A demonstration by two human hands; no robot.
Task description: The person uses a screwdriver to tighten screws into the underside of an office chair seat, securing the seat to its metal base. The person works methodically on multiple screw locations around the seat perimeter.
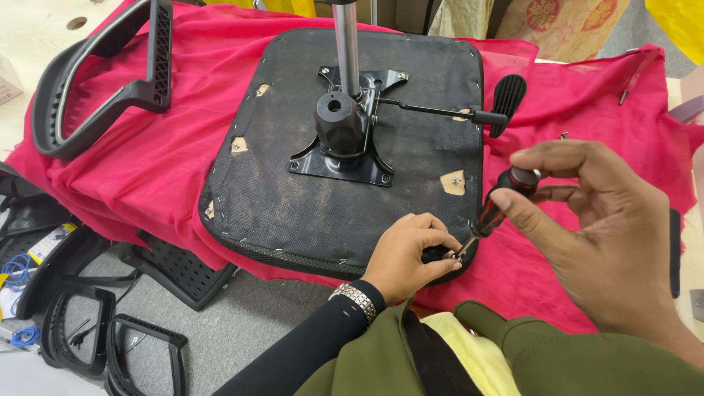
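An upturned black chair seat (315,187) lies on a red cloth (147,161), its metal tilt mechanism (341,136) and gas cylinder (347,44) pointing up. My right hand (594,227) grips a screwdriver (493,209) with a dark red and black handle, tip down at the seat's near right corner. My left hand (407,253), with a metal watch at the wrist, pinches a small fitting at that corner, right beside the screwdriver tip. A lever with a black paddle (506,103) sticks out to the right of the mechanism.
A black armrest frame (103,81) rests on the cloth at the left. More black chair parts (110,330) and blue cables (18,268) lie on the grey floor at lower left. Loose screws (563,135) sit on the cloth at the right.
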